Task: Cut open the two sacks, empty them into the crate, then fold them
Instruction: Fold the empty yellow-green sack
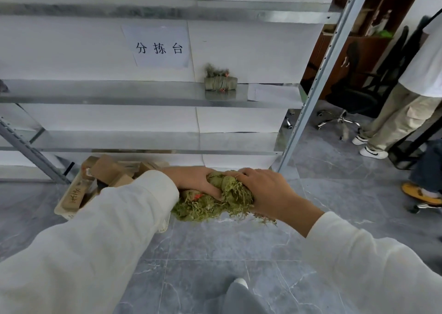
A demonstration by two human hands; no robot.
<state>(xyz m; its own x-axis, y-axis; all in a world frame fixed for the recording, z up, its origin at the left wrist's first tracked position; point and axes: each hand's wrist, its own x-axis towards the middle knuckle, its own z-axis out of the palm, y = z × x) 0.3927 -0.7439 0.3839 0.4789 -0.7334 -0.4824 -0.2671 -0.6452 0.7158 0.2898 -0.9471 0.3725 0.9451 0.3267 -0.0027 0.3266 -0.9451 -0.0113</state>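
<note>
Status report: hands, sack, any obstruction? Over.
Left hand and right hand both gripping bunched green sack, beside the crate. Crate holds boxes. Second sack bundled on shelf. Nothing blocking hands.

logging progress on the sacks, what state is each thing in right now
green sack: bunched up, frayed, held over the floor
left hand: grips the green sack
right hand: grips the green sack
bundled sack: bound, lying on the shelf
crate: holds cardboard boxes

green frayed sack point(215, 203), grey marbled floor point(239, 254)
</note>
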